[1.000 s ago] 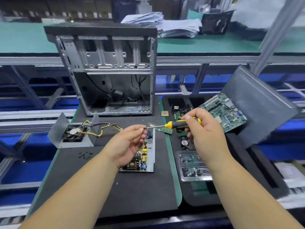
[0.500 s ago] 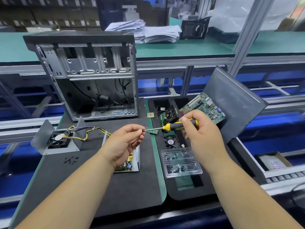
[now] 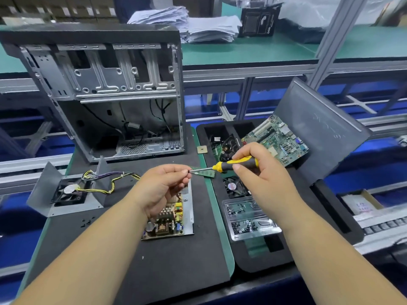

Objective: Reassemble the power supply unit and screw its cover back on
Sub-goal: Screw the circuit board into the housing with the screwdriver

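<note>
The power supply (image 3: pixel 169 219) lies open on the table (image 3: pixel 176 271), directly below the left hand (image 3: pixel 161 188), whose grip pinches the screwdriver (image 3: pixel 222 167) tip. The shaft runs rightward into the right hand's (image 3: pixel 262 175) closed grip.

You're at a workstation where a dark mat (image 3: pixel 171 267) with a green edge covers the surface in front of you. Beyond it runs a second surface (image 3: pixel 253 50), topped in green, on a grey metal frame. A stack of white papers (image 3: pixel 198 23) sits on that green top, with a black box (image 3: pixel 259 20) just beside it to the right. An aluminium post (image 3: pixel 337 34) rises at an angle on the right. Under the frames you can see blue panels (image 3: pixel 374 159) between the grey rails. Far back on the left, brown cartons (image 3: pixel 66 7) line up in a row, dim and blurred.
</note>
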The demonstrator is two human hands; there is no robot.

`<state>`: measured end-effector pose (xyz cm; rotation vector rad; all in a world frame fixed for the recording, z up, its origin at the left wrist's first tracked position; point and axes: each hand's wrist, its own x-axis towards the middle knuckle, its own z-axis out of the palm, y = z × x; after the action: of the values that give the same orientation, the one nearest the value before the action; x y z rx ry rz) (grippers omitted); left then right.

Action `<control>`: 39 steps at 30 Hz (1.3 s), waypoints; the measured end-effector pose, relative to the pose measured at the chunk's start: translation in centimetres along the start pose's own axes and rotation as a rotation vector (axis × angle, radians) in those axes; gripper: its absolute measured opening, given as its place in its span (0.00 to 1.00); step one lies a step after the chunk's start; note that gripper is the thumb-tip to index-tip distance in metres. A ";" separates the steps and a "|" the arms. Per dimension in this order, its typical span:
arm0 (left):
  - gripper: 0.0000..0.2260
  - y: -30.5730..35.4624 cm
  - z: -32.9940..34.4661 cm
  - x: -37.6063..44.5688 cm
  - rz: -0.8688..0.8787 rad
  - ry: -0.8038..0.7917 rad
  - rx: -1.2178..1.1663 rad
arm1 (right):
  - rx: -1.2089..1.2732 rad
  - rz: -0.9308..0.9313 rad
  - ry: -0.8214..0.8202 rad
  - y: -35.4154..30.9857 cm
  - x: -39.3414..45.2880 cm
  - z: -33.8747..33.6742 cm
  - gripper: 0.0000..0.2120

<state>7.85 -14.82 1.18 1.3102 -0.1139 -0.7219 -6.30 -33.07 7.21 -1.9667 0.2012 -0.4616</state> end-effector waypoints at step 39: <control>0.12 -2.1 -5.2 9.6 -0.151 -0.176 1.180 | -0.183 0.056 0.028 2.9 11.2 3.5 0.06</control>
<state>16.92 -15.82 -5.29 2.3848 -0.6638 -0.9362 5.46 -35.25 5.85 -2.1279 0.3255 -0.4481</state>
